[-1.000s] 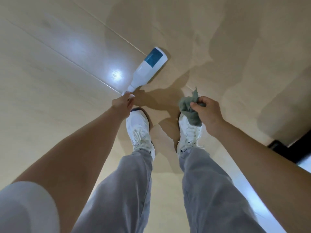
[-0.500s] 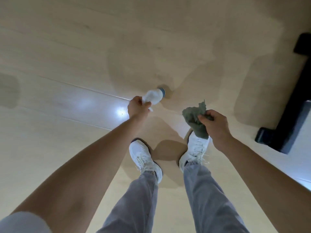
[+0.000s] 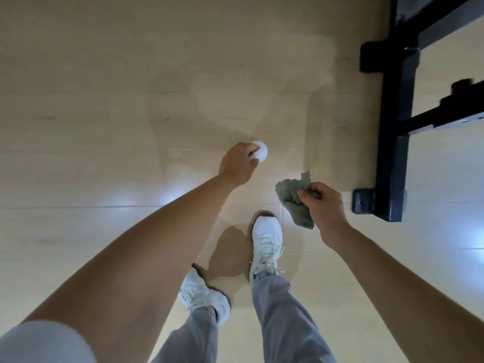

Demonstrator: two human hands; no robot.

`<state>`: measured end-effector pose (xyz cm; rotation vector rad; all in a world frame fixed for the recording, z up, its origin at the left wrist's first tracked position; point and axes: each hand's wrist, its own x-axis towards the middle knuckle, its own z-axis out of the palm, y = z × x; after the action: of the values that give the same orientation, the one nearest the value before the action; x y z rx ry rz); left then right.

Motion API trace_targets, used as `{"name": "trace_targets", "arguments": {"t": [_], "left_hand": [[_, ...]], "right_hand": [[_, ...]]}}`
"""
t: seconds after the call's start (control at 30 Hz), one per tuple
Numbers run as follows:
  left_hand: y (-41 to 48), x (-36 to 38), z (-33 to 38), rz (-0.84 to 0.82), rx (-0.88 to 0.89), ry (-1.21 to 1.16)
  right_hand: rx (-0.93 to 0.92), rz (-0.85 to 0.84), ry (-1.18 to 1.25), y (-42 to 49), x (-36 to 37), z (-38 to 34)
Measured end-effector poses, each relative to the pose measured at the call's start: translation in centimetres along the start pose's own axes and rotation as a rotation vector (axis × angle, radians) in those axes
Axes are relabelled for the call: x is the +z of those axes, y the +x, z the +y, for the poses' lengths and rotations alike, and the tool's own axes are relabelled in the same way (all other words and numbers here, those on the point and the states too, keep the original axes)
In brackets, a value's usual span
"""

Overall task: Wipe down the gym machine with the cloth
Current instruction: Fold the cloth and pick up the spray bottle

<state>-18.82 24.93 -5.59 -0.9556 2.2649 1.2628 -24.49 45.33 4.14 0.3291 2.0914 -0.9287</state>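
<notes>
The floor [image 3: 104, 100] is pale wood-look plank, smooth, with a soft sheen that throws back bluish-white patches of light at the left and the right edge. The cloth [image 3: 296, 197], bunched in the right hand [image 3: 324, 208], is a grey-green fabric, matt, soft and creased. The bottle [image 3: 261, 152] gripped by the left hand [image 3: 238, 163] looks like white plastic, smooth and faintly glossy. At the far right, the gym machine [image 3: 395, 127] has black square bars that look like painted metal, smooth with a dull gloss. The shoes [image 3: 267, 239] are white and matt with cord laces; the trousers [image 3: 282, 318] are matt grey cloth.
</notes>
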Motion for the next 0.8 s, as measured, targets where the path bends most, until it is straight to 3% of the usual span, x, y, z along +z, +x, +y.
{"name": "trace_targets", "arguments": {"t": [0.37, 0.5, 0.67, 0.73, 0.8], "left_hand": [[0.9, -0.2, 3.4, -0.074, -0.009, -0.008], [-2.2, -1.8, 5.6, 0.021, -0.064, -0.255], [-5.4, -2.8, 6.9, -0.247, -0.231, -0.676], [-5.8, -3.0, 6.6, -0.343, -0.251, -0.723], [-5.9, -3.3, 5.8, -0.296, -0.215, -0.668]], "right_hand": [[0.06, 0.043, 0.053, 2.0, -3.1, -0.7], [0.014, -0.072, 0.043, 1.3, -3.1, -2.6], [-0.141, -0.316, -0.06, 0.5, -2.0, -5.3], [-0.19, -0.36, -0.115, 0.5, -1.8, -5.9], [-0.2, -0.384, -0.141, 0.6, -1.5, -6.2]]}}
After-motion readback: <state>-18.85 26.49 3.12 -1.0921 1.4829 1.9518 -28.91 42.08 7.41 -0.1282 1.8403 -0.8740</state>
